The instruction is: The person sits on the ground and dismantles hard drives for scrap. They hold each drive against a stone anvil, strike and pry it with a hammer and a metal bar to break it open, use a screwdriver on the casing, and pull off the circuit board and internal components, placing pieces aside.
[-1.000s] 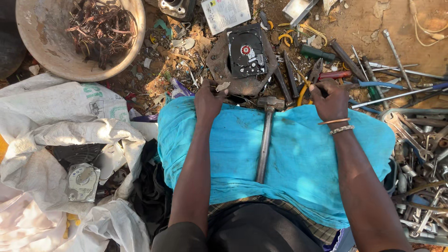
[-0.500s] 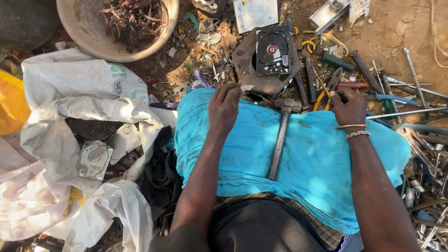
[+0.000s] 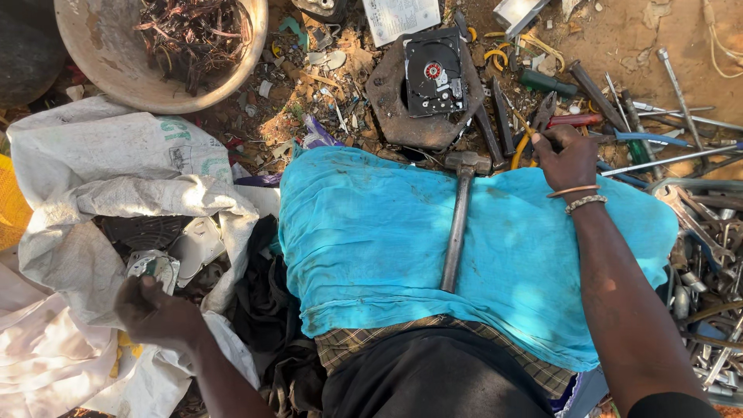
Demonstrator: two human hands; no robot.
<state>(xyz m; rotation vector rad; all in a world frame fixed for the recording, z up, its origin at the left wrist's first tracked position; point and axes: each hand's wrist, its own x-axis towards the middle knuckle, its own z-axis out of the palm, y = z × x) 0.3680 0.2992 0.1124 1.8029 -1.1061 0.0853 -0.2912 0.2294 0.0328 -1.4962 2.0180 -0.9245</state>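
Observation:
My right hand (image 3: 569, 159) rests at the far edge of the blue cloth (image 3: 371, 240) over my lap, fingers closed around the yellow-handled pliers (image 3: 542, 116). A steel hammer (image 3: 458, 224) lies along the cloth, head pointing away from me. Just past it an opened hard drive (image 3: 433, 73) sits on a rusty metal block (image 3: 402, 120). My left hand (image 3: 155, 313) is low at the left, over the open white sack (image 3: 116, 170), with curled fingers beside a silvery metal piece (image 3: 153, 267). Whether it grips that piece is unclear.
A large basin (image 3: 93, 62) of tangled wire scraps stands at the top left. Screwdrivers, rods and wrenches (image 3: 665, 139) are strewn over the dirt on the right. Small scrap litters the ground between basin and drive. Something yellow (image 3: 11, 205) shows at the left edge.
My left hand has left the far edge of the blue cloth near the hard drive and dropped down-left to the white sack. My right hand stays on the pliers.

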